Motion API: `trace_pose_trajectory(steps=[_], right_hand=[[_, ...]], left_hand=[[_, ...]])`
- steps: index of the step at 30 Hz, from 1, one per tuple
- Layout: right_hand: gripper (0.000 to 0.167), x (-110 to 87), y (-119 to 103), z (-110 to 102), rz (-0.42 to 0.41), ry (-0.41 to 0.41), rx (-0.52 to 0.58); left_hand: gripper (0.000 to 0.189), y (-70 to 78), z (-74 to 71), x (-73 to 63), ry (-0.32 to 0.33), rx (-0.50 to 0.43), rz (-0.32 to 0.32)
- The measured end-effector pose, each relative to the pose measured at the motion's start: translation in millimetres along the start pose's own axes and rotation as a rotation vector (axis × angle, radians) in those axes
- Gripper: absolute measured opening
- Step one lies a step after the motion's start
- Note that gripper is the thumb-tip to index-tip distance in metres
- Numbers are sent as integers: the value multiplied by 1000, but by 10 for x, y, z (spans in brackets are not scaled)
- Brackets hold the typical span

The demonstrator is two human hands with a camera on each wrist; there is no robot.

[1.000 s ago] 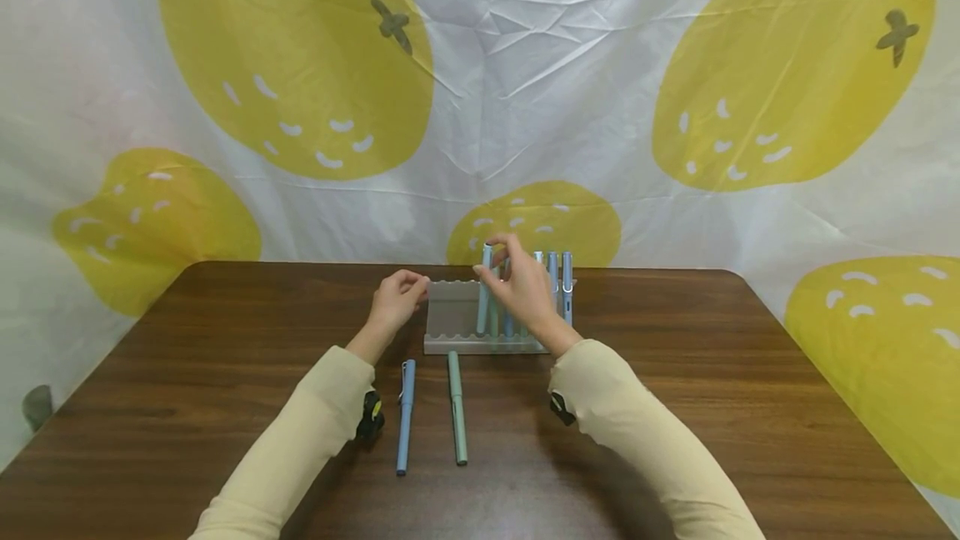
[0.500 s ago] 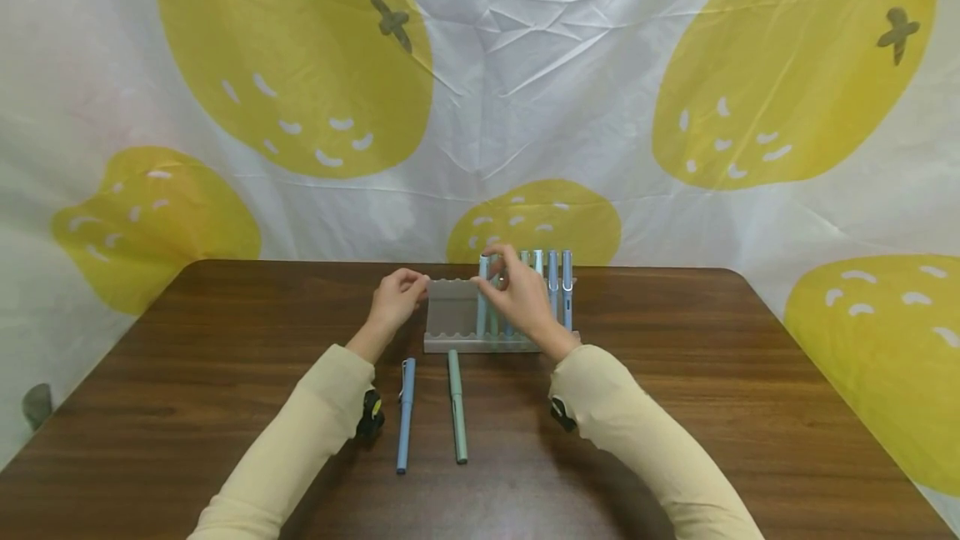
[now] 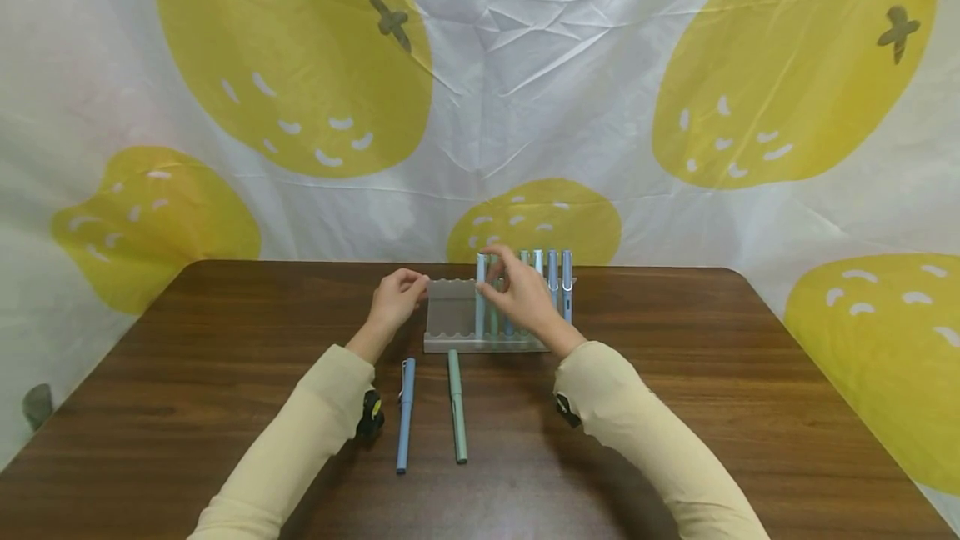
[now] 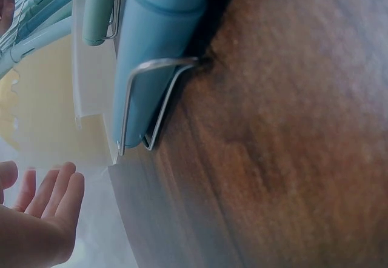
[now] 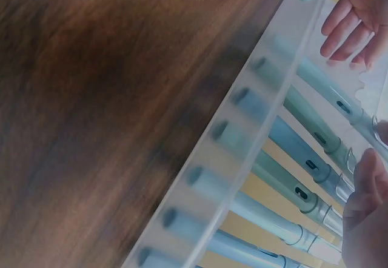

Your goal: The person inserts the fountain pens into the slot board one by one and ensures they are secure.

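Observation:
A clear pen rack [image 3: 452, 307] with scalloped edges stands near the table's far edge. My left hand [image 3: 393, 302] pinches its upper left corner between thumb and fingertips. With thumb and index finger, my right hand [image 3: 522, 294] holds a light blue pen [image 3: 480, 307] near its cap; this pen stands upright in a rack slot, its lower end behind the front lip. To its right, several blue and green pens [image 5: 297, 144] fill a row of slots, partly hidden by the right hand in the head view.
A blue pen [image 3: 406, 415] and a green pen [image 3: 457, 407] lie on the wooden table [image 3: 675, 407] in front of the rack, between the forearms. Behind the table hangs a white cloth [image 3: 540, 123] printed with yellow fruit.
The right hand has lowered the light blue pen into the rack, and its tilt has straightened to upright. The left hand has stayed at the rack's corner.

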State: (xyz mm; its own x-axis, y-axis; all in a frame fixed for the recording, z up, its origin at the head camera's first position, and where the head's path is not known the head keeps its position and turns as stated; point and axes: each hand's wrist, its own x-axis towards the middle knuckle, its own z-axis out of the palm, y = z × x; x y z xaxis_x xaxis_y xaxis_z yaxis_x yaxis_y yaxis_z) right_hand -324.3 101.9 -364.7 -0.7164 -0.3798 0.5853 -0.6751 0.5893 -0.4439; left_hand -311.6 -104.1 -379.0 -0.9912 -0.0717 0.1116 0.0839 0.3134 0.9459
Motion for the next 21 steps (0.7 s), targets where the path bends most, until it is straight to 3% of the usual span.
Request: trace_pose_trajectory(steps=[6,21], right_hand=[[52,17,-11,-27,60,-77,-6],[56,98,-74,-39,211,-180,-89]], left_hand=[[23,8,-1,-12,-1,-1,7],[22,9,1,-15,-2,-5,17]])
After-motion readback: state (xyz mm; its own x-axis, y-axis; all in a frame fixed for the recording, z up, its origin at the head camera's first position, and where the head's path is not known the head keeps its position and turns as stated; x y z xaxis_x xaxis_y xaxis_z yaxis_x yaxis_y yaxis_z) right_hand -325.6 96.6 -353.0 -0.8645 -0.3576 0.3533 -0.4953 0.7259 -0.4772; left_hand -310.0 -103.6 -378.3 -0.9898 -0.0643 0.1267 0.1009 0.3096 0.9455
